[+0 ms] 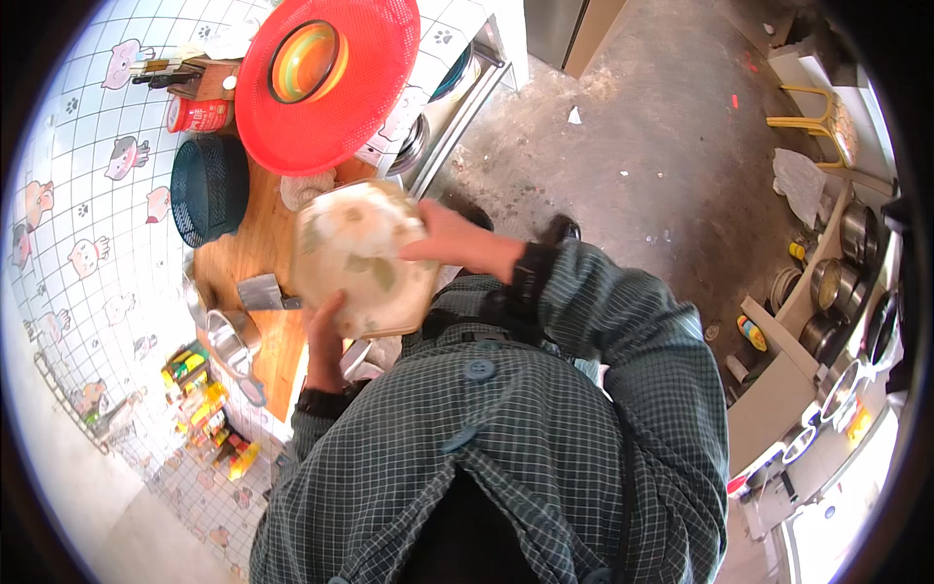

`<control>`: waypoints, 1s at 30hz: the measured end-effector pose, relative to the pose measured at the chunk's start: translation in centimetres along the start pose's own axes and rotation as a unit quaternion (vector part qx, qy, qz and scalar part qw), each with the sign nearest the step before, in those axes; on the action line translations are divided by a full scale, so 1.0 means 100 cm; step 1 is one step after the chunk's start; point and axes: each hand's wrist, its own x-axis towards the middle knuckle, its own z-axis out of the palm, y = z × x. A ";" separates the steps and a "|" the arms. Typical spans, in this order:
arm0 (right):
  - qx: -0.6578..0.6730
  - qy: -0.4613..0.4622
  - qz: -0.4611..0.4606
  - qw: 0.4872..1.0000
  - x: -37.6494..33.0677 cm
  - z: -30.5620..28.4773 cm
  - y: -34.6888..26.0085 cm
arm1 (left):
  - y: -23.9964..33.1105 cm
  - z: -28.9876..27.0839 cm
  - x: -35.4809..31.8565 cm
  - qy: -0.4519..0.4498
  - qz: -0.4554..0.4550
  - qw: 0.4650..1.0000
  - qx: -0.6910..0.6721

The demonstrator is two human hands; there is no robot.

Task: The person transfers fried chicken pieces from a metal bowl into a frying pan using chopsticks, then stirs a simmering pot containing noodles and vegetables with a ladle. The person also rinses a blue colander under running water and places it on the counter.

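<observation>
Looked down past a stained floor point(603, 175) across the upper right of the frame and a wooden counter point(268, 229) along the left. Saw a broad red mesh tray point(377, 73) at upper left. Held a many-sided, flower-patterned panel point(360, 263) left of centre, near the counter's edge, with the patterned face turned up; could not tell, through the blur, board from lid or shallow box. Noted a dark mesh basket point(185, 204) farther left.

Had the right hand point(457, 238) on the panel's upper-right edge, reaching onto the face, and the left hand point(324, 336) at the lower-left edge, with part of the grip hidden underneath. Used both hands on the 1 panel; could not tell how firmly.

Found a striped bowl point(309, 63) in the red tray, a metal pot point(233, 343) at lower left and a cleaver point(259, 292) just left of the panel.

Judged the 2-handed, opposite-edge support sound for so wide a piece. Seemed best served by an even tilt, unhurried turning, and ample clearance from the cleaver.
</observation>
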 end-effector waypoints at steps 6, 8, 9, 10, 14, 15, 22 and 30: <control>0.209 0.021 0.116 0.971 -0.096 -0.116 0.031 | -0.062 0.123 0.010 -0.140 -0.108 0.984 -0.032; 0.222 0.094 0.130 0.962 -0.121 -0.144 0.047 | -0.082 0.154 0.015 -0.179 -0.118 0.976 -0.028; 0.214 0.121 0.131 0.960 -0.129 -0.157 0.060 | -0.088 0.165 0.020 -0.219 -0.115 0.969 -0.014; 0.193 0.144 0.119 0.963 -0.136 -0.167 0.071 | -0.092 0.176 0.022 -0.229 -0.106 0.968 0.001; 0.191 0.201 0.080 0.957 -0.154 -0.197 0.089 | -0.093 0.208 0.039 -0.260 -0.132 0.956 0.012; 0.209 0.206 0.071 0.953 -0.155 -0.205 0.089 | -0.090 0.212 0.047 -0.265 -0.153 0.952 0.001; 0.312 0.199 0.053 0.927 -0.126 -0.250 0.115 | -0.085 0.242 0.137 -0.314 -0.210 0.926 -0.026; 0.299 0.195 0.046 0.933 -0.037 -0.306 0.149 | -0.141 0.251 0.287 -0.244 -0.241 0.937 -0.065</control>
